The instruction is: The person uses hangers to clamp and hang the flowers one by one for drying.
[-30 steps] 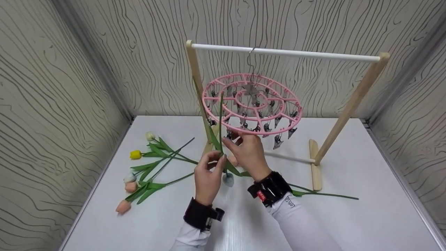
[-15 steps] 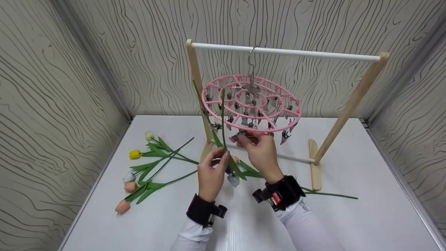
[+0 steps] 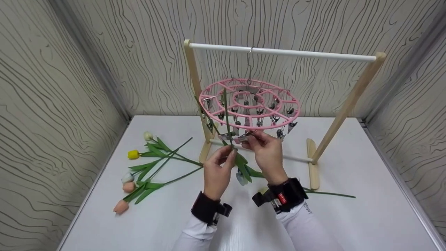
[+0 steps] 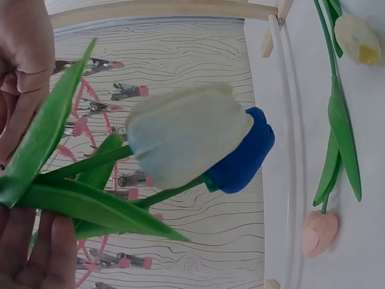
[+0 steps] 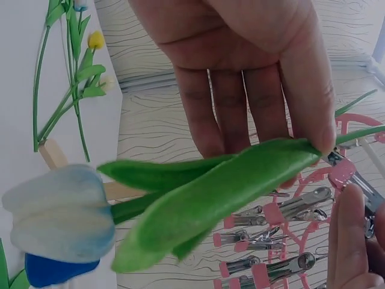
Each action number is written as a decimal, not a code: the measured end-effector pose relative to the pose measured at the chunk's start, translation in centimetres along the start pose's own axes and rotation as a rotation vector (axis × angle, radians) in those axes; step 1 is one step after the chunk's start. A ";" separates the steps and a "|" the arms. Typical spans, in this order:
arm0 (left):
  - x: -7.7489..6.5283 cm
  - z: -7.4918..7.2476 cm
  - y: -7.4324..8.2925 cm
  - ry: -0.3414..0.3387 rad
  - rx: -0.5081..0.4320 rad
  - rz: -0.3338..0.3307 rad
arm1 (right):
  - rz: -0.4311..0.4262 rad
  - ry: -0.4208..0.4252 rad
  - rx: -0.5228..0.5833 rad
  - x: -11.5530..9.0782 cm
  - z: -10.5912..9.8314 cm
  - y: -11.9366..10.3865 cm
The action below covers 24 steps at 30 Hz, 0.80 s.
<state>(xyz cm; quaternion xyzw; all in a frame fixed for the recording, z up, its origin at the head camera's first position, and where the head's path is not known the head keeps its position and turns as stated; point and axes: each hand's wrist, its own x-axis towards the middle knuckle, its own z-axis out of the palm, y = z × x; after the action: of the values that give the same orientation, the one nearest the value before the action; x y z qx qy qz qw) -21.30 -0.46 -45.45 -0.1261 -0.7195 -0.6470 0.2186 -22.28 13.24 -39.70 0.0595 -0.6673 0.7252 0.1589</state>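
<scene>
My left hand [image 3: 218, 170] pinches the green stem [image 3: 227, 115] of a pale blue-white artificial tulip [image 4: 189, 135], whose head points down while the stem rises past the hanger's near rim. My right hand [image 3: 268, 157] pinches a metal clip with pink tips [image 5: 343, 173], just beside the stem. That clip belongs to a round pink clip hanger [image 3: 292, 116]. Close behind the pale tulip is a dark blue tulip [image 4: 245, 153]; where its stem ends is unclear. Whether the clip's tips touch the held stem cannot be told.
The hanger hooks over the white rod [image 3: 313, 53] of a wooden-legged rack [image 3: 348, 108]. Several tulips, including a yellow tulip [image 3: 133, 154] and a peach tulip [image 3: 121, 207], lie on the white table [image 3: 104, 233] at left. Another green stem [image 3: 334, 194] lies at right.
My right hand has moved right and taken hold of a clip. The left hand has shifted right and slightly up with the tulip. The pink hanger has turned and tilted.
</scene>
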 end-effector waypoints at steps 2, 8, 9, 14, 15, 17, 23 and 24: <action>-0.1 0.1 0.1 -0.010 -0.004 0.006 | 0.000 0.021 0.010 -0.1 -0.1 0.1; -0.4 0.5 0.5 -0.046 -0.015 0.024 | 0.000 0.047 0.038 -0.4 -0.4 0.1; -0.5 0.5 0.6 -0.051 -0.018 0.024 | -0.003 0.045 0.036 -0.5 -0.5 0.1; -0.8 0.7 0.8 -0.069 -0.038 0.033 | -0.037 0.039 0.039 -1.0 -0.7 -0.1; -0.9 0.7 0.8 -0.071 -0.037 0.036 | -0.044 0.040 0.036 -1.0 -0.7 -0.1; -1.0 0.8 0.9 -0.074 -0.039 0.045 | -0.058 0.045 0.033 -1.2 -0.8 -0.2; -1.1 0.7 2.4 -0.082 -0.039 0.033 | -0.052 0.092 0.029 -1.5 -1.1 -0.7; -1.1 0.7 2.5 -0.084 -0.039 0.032 | -0.049 0.100 0.031 -1.5 -1.1 -0.8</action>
<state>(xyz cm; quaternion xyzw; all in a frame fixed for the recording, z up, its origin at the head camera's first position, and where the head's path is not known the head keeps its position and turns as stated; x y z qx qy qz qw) -19.29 0.71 -43.88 -0.1690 -0.7131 -0.6516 0.1960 -20.49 14.18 -39.55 0.0422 -0.6455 0.7334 0.2088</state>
